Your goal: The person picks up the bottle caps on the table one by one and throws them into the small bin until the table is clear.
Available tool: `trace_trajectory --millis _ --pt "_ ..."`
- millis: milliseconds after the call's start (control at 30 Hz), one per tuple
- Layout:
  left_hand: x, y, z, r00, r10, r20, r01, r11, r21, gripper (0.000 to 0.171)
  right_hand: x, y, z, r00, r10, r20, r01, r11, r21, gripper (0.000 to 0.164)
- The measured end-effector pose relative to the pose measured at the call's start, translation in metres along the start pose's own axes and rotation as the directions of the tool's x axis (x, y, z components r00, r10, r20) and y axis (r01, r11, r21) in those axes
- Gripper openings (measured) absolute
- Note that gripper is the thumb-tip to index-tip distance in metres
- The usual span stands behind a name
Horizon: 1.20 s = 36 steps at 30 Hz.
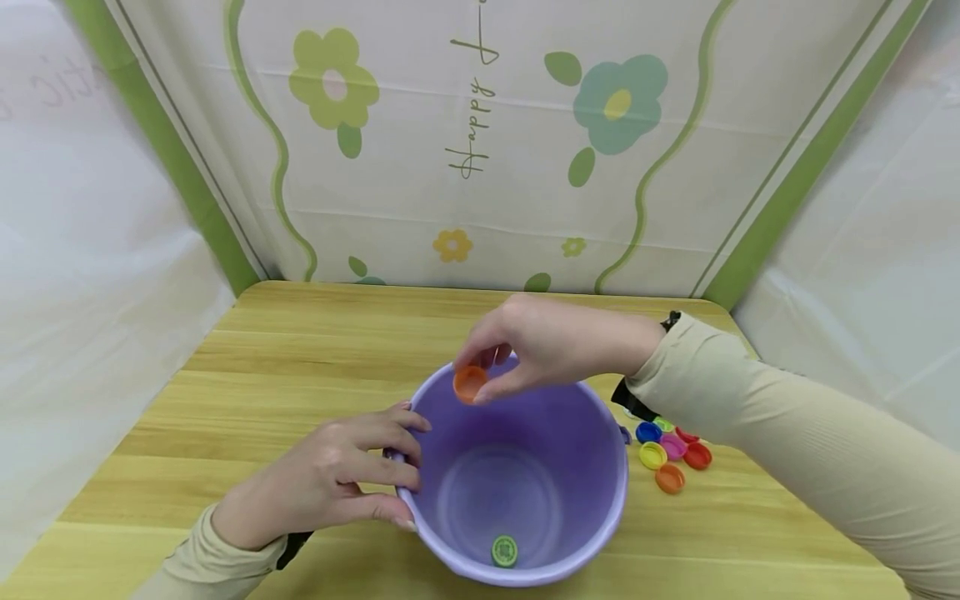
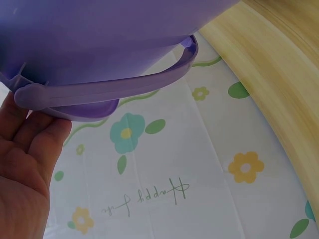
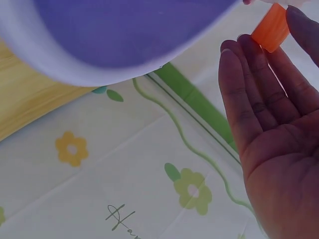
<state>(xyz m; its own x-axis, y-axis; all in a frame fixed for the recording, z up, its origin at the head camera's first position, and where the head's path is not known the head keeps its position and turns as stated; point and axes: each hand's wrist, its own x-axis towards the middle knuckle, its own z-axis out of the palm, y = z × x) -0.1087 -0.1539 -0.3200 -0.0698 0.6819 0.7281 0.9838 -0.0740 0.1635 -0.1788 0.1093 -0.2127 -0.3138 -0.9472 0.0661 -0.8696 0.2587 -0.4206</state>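
Note:
A purple plastic bucket stands tipped toward the head camera on the wooden table. My left hand grips its left rim, fingers lapping over the edge, close to where the handle joins in the left wrist view. Above the bucket's far rim, my right hand pinches an orange bottle cap between thumb and fingers. The same orange cap shows side-on in the right wrist view. Inside the bucket, a green bottle cap lies low near the front wall.
Right of the bucket lies a cluster of several bottle caps, among them a yellow cap, a blue cap and another orange cap. My right sleeve passes over that side. A flowered cloth hangs behind the table.

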Motion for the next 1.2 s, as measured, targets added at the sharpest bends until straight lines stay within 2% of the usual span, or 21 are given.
trace_trajectory --millis 267,633,967,1200 --pt "0.000 -0.001 0.001 1.000 0.000 0.000 0.000 1.000 -0.008 0.021 0.002 -0.001 0.003 1.000 -0.018 0.004 0.018 1.000 -0.006 0.026" --pt "-0.001 -0.001 0.001 1.000 -0.008 0.002 0.008 1.000 0.004 0.021 0.000 0.003 -0.001 0.998 0.039 0.040 -0.038 0.998 -0.049 0.037" --pt "0.001 -0.002 0.000 1.000 0.010 0.003 -0.010 1.000 0.002 0.023 -0.009 0.007 -0.011 0.999 0.054 -0.009 -0.054 0.997 -0.051 0.032" --pt "0.002 -0.001 0.000 1.000 0.014 -0.004 -0.014 1.000 -0.010 0.022 -0.027 0.018 -0.022 0.987 0.148 -0.070 -0.151 0.987 -0.047 0.034"
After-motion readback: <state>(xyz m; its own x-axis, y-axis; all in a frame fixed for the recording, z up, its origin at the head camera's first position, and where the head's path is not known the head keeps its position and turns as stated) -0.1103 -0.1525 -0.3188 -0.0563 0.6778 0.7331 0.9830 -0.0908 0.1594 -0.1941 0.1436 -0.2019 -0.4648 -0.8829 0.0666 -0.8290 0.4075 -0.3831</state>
